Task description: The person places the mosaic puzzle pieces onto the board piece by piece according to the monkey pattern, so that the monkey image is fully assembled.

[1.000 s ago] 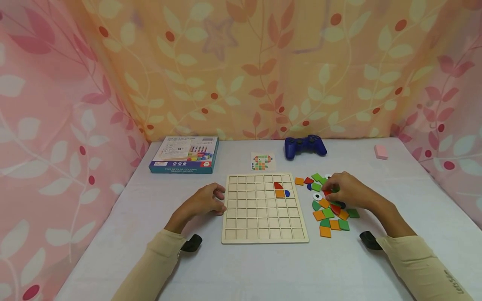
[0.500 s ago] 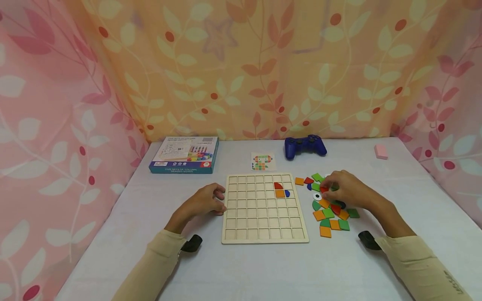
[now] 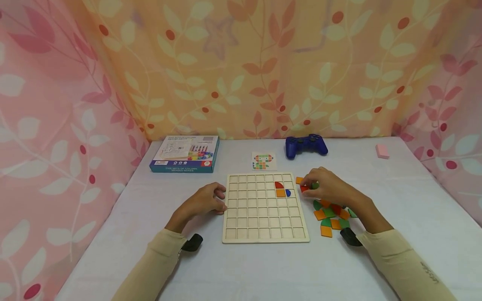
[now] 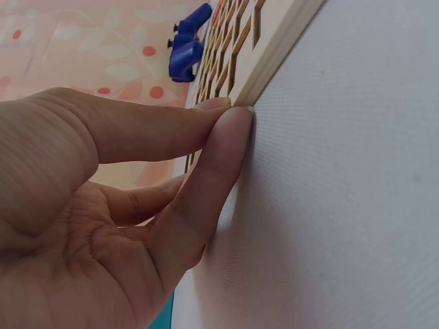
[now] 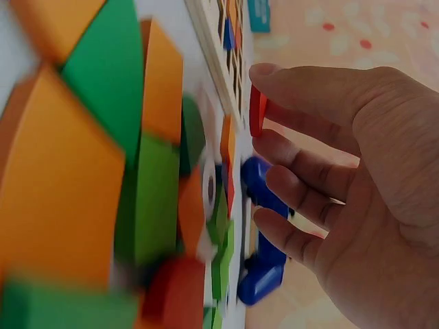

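Note:
The wooden grid board (image 3: 254,217) lies on the white table. On it sit a red quarter-circle piece (image 3: 278,185), an orange square (image 3: 280,192) and a blue half-circle (image 3: 288,192). My left hand (image 3: 203,200) is at the board's left edge; in the left wrist view its thumb and a finger pinch that edge. My right hand (image 3: 327,186) holds a thin red puzzle piece (image 5: 257,111) between thumb and fingertips, just right of the board. Its full outline is hidden. Below this hand lies a pile of orange, green and red pieces (image 3: 326,231), partly covered by the wrist.
Behind the board lies a small pattern card (image 3: 264,161), with a blue game controller (image 3: 306,146) to its right. A flat boxed set (image 3: 184,154) is at the back left. The pink block (image 3: 382,151) sits at the back right.
Over the pile, my right hand has moved left toward the board, carrying the red puzzle piece. My left hand has stayed at the board's edge.

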Demonstrator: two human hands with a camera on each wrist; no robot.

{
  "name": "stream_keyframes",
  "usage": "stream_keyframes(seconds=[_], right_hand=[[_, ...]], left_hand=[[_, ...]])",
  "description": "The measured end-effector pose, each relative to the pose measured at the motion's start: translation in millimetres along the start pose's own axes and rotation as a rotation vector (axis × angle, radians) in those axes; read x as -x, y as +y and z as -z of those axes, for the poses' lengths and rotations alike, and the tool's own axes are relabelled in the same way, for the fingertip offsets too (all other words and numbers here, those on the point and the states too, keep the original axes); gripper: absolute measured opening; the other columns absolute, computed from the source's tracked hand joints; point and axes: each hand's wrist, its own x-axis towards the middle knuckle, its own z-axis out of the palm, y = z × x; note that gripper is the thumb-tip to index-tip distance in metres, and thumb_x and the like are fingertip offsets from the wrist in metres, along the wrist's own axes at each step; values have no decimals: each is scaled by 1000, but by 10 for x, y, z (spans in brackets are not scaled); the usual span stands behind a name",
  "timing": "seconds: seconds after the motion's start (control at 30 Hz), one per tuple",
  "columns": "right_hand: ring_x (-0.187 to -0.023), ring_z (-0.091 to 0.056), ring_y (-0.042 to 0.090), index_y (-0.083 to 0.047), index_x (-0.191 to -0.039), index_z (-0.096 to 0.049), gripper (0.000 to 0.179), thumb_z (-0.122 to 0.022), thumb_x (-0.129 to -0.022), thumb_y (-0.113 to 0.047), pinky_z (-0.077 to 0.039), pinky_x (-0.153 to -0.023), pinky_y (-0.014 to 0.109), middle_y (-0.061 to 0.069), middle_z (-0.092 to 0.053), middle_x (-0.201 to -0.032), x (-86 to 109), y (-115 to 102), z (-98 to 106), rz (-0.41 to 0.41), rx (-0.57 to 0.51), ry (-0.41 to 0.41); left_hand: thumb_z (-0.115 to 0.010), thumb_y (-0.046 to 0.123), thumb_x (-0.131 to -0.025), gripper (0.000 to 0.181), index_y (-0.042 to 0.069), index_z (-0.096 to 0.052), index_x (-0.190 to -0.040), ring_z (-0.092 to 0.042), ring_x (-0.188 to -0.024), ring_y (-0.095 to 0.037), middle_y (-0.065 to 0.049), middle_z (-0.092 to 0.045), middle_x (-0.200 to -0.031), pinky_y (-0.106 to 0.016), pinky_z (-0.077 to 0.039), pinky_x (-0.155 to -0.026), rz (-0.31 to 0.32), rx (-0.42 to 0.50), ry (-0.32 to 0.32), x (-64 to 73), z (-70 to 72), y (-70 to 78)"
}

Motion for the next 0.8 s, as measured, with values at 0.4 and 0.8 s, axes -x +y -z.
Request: stream_keyframes(seconds=[0.4, 0.8], right_hand=[[-104, -53, 23, -14, -111, -81, 22, -81, -93, -26, -48, -91, 41, -1, -71, -110, -180, -270, -169, 139, -5, -30], [-101, -52, 23, -12, -109, -81, 23, -83, -91, -27, -45, -87, 38, -1, -69, -102, -258, -418, -264, 156, -6, -59]], left_hand=[[-81, 2, -88, 57, -4, -56, -139, -66, -85, -19, -16, -62, -117, -28, -62, -78, -10, -6, -2, -23, -2, -12], [-81, 2, -88, 57, -3, -56, -139, -67, -86, -20, -16, -61, -118, -28, -62, -78, -3, 6, -1, -20, 2, -22]])
